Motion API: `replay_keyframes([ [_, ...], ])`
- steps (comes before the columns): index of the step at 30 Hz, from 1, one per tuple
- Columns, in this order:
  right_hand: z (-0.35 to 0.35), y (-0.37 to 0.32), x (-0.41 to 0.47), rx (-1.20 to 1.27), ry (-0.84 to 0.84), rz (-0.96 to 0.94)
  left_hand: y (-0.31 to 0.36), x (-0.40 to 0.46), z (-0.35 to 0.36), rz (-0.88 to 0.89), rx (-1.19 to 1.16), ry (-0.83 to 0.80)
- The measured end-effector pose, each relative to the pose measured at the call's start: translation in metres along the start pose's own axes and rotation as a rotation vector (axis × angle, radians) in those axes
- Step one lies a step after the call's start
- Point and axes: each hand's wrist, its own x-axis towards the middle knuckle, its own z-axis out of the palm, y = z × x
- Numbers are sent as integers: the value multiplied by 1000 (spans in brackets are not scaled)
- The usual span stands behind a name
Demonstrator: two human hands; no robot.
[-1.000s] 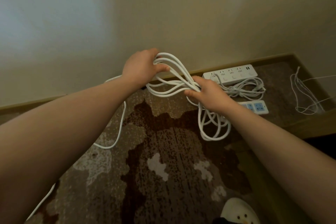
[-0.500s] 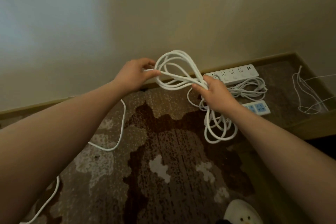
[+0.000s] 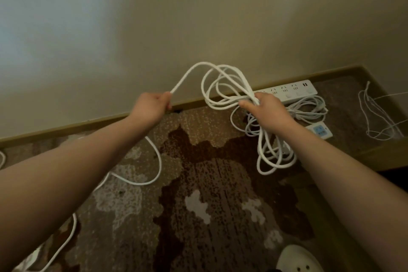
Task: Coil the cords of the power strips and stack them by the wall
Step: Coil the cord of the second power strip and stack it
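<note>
My right hand [image 3: 268,109] grips a bundle of white cord loops [image 3: 223,86] held in the air; more loops hang below it toward the carpet. My left hand [image 3: 152,106] is closed on a single strand of the same cord, which arcs up to the bundle. The slack runs down behind my left forearm and trails over the carpet [image 3: 136,180] to the lower left. By the wall lies a long white power strip [image 3: 293,91] with its coiled thin cord [image 3: 309,109]. A small strip with blue sockets [image 3: 320,131] lies nearer, partly hidden by my right arm.
A patterned brown carpet [image 3: 209,183] covers the floor up to a tan baseboard [image 3: 77,126]. Thin white cables [image 3: 375,117] lie in the far right corner. A dark edge borders the right side. A white shoe [image 3: 298,259] shows at the bottom.
My left hand has let go of the loops and slid left along the cord, now holding one strand. The right hand has kept the bundle, raised a little.
</note>
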Motion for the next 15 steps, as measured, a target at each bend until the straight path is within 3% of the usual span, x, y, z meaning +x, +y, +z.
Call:
replay_keyframes([
  [4, 13, -13, -9, 22, 48, -20, 46, -21, 47, 30, 58, -309],
  [9, 17, -19, -14, 155, 93, 19, 75, -38, 81, 51, -114, -453],
  [15, -6, -11, -17, 509, 198, 171, 76, -47, 85, -273, -489, -501],
])
